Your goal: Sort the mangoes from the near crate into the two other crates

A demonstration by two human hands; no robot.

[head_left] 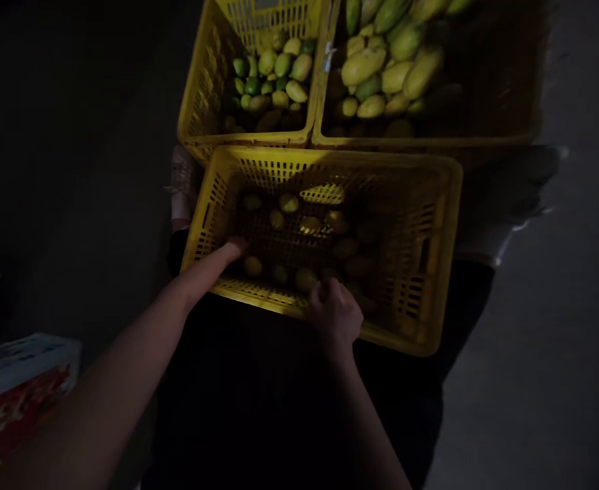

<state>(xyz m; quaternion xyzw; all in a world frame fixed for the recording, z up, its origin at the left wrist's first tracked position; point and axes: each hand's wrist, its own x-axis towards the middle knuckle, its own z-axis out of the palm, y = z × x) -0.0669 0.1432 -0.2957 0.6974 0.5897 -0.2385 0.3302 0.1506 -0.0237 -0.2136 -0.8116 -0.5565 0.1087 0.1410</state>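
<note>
A yellow plastic crate [445,252] with slotted walls lies before me, with several mango-like fruits [305,280] scattered over its dark bottom. My left hand [237,246] reaches into its left part, near a round yellowish fruit [252,266]. Shadow hides the left fingers, so I cannot tell their shape. At the near rim, my right hand [336,314] is closed, its fingers curled just inside the crate beside a fruit. What it holds, if anything, is hidden.
Beyond stand two more yellow crates: the left crate [190,126] holds small green and yellow fruits, the right crate [381,141] larger ones. A white and red carton [28,401] sits at lower left. My shoe [182,170] is beside the near crate. The light is dim.
</note>
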